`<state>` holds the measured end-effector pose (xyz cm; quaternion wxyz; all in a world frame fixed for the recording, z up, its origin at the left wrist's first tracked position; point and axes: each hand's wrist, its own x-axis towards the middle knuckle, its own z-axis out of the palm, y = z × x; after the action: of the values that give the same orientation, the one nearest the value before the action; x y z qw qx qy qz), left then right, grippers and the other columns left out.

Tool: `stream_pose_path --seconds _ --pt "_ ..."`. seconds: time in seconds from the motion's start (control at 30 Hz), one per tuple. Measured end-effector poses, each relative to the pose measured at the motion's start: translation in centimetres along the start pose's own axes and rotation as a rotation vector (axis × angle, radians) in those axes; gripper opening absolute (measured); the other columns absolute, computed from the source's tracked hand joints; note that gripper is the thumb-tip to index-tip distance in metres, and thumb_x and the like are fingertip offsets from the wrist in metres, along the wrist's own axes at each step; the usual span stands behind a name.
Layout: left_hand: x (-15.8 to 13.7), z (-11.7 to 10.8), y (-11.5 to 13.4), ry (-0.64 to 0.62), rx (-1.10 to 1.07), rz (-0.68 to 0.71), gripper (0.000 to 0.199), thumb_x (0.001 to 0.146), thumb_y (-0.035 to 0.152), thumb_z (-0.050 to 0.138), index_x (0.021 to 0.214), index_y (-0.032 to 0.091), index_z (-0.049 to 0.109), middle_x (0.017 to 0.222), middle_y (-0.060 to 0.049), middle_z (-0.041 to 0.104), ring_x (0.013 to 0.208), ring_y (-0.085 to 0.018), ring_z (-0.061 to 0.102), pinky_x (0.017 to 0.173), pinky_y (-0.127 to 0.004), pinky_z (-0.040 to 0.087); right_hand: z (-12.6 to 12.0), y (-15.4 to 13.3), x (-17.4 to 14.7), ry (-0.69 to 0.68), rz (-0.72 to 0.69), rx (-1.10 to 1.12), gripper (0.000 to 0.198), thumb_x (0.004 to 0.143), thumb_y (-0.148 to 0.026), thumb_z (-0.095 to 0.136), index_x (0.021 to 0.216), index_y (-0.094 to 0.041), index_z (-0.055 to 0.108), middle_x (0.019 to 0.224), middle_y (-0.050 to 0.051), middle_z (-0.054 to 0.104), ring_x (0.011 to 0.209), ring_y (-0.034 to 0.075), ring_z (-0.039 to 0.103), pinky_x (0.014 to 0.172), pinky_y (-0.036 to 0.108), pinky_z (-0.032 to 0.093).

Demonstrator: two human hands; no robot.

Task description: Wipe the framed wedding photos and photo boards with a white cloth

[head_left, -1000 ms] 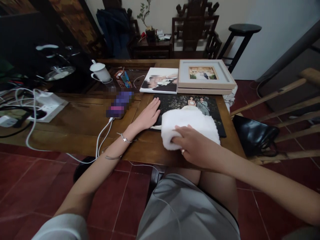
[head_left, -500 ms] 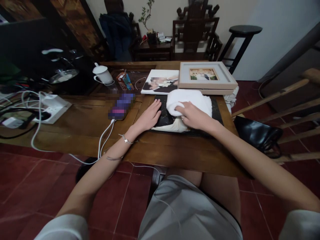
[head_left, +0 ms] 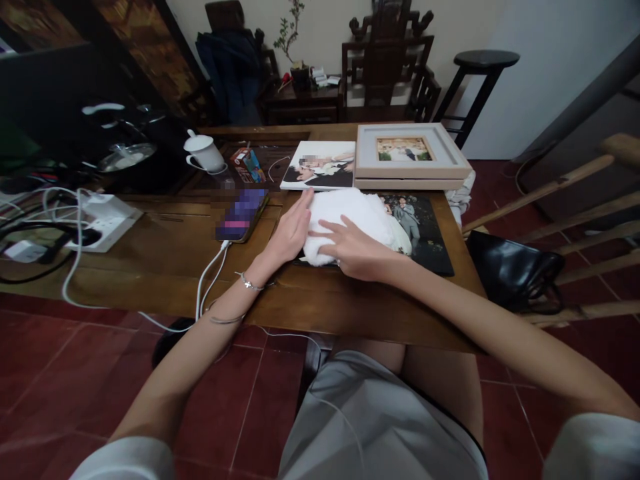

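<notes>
A folded white towel [head_left: 350, 210] lies on a dark wedding photo panel [head_left: 430, 233] near the table's front edge. My right hand [head_left: 355, 250] rests on the towel with its fingers spread, pressing on its lower left part. My left hand [head_left: 294, 227] stands at the towel's left side, fingers straight and close together, by the panel's left edge. The towel hides the left half of the panel; the right half shows a printed figure in a grey suit.
Behind the panel lie a white photo print [head_left: 320, 165] and a framed picture [head_left: 413, 153] on a box. To the left are a phone [head_left: 243, 215] with a charging cable, a drink carton [head_left: 249, 165], a lidded white cup [head_left: 205, 153] and a power strip [head_left: 113, 223].
My right hand and the towel have moved left and nearer to me, uncovering the panel's right side. My right fingers, curled on the towel before, are now spread. My left hand has turned more upright.
</notes>
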<state>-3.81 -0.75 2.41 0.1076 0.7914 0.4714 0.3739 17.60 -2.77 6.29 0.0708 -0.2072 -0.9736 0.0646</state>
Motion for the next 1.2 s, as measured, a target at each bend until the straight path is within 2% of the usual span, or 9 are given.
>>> stream_pose_path --seconds 0.13,0.23,0.37,0.5,0.63,0.77,0.97,1.07,1.2 --pt "0.1 0.2 -0.2 -0.046 0.020 0.030 0.074 0.105 0.063 0.014 0.154 0.014 0.040 0.158 -0.014 0.041 0.149 -0.026 0.037 0.125 -0.046 0.027 -0.8 -1.7 -3.1 -0.037 -0.146 0.120 0.052 0.069 0.008 0.047 0.108 -0.019 0.068 0.149 0.010 0.056 0.149 0.029 0.034 0.119 0.063 0.022" --pt "0.1 0.2 -0.1 -0.065 0.021 0.010 0.074 0.105 0.062 0.013 0.152 0.014 0.044 0.157 -0.013 0.044 0.148 -0.025 0.038 0.125 -0.045 0.028 -2.3 -3.0 -5.1 -0.093 -0.137 0.177 0.047 0.070 0.005 0.048 0.104 -0.019 0.068 0.139 0.011 0.063 0.143 0.027 0.043 0.120 0.059 0.025" --pt "0.1 0.4 0.1 -0.100 0.058 -0.022 0.067 0.105 0.060 0.023 0.149 0.015 0.048 0.155 -0.013 0.047 0.146 -0.027 0.042 0.123 -0.047 0.030 -4.2 -3.7 -6.6 -0.123 0.065 0.131 0.036 0.073 0.000 0.049 0.097 -0.020 0.067 0.111 0.010 0.073 0.107 0.028 0.067 0.100 0.046 0.046" --pt "0.0 0.6 0.0 -0.148 0.100 -0.012 0.061 0.104 0.054 0.034 0.148 0.013 0.048 0.154 -0.015 0.047 0.144 -0.029 0.043 0.122 -0.049 0.032 -4.4 -1.9 -6.5 -0.073 0.344 0.005 0.034 0.076 -0.003 0.047 0.099 -0.019 0.066 0.094 0.012 0.070 0.082 0.027 0.064 0.072 0.035 0.045" --pt "0.0 0.8 -0.3 -0.200 0.097 0.005 0.057 0.102 0.046 0.042 0.144 0.008 0.051 0.153 -0.019 0.047 0.146 -0.031 0.040 0.122 -0.051 0.030 -3.6 1.1 -4.8 0.022 0.496 -0.035 0.032 0.078 -0.005 0.044 0.099 -0.017 0.065 0.087 0.013 0.068 0.078 0.028 0.061 0.068 0.034 0.040" --pt "0.1 0.8 -0.3 -0.199 0.130 0.014 0.053 0.100 0.040 0.042 0.141 0.009 0.055 0.153 -0.018 0.048 0.145 -0.030 0.042 0.121 -0.053 0.031 -2.9 2.8 -1.7 0.169 0.549 0.017 0.034 0.080 -0.006 0.040 0.101 -0.016 0.065 0.083 0.013 0.068 0.080 0.028 0.061 0.070 0.034 0.040" --pt "0.1 0.7 -0.2 -0.204 0.143 0.007 0.053 0.100 0.041 0.043 0.139 0.009 0.058 0.152 -0.017 0.049 0.144 -0.031 0.043 0.121 -0.051 0.033 -3.3 4.8 4.7 0.259 0.438 0.180 0.036 0.079 -0.008 0.040 0.102 -0.014 0.067 0.103 0.012 0.073 0.096 0.027 0.062 0.082 0.032 0.043" --pt "0.2 0.6 -0.1 -0.214 0.147 0.005 0.053 0.100 0.040 0.043 0.140 0.009 0.057 0.151 -0.016 0.051 0.144 -0.031 0.044 0.121 -0.051 0.033 -3.4 5.5 7.3 0.259 0.360 0.227 0.035 0.076 -0.008 0.042 0.098 -0.014 0.068 0.103 0.010 0.073 0.096 0.026 0.062 0.083 0.031 0.043" --pt "0.2 0.5 0.1 -0.222 0.155 0.000 0.051 0.100 0.038 0.043 0.141 0.009 0.056 0.151 -0.016 0.051 0.144 -0.030 0.043 0.122 -0.048 0.033 -3.5 5.3 8.1 0.248 0.459 0.218 0.032 0.077 -0.012 0.044 0.097 -0.016 0.069 0.100 0.011 0.073 0.095 0.029 0.063 0.081 0.032 0.043"
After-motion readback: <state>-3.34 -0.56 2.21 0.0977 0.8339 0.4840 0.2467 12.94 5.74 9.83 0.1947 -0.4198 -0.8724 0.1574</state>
